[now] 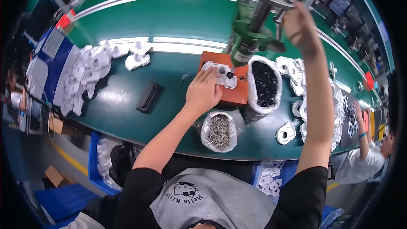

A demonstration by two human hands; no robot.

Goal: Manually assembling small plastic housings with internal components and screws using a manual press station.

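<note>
Head view: left hand [202, 92], thumb and fingers apart, rests on the white part [227, 83] on the orange block [234, 96]; right hand [300, 29] too blurred to tell. A slip could put fingertips under the press [246, 38].

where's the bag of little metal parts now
In the head view, the bag of little metal parts sits slightly right of centre near the front edge of the table, below the orange block.
</note>
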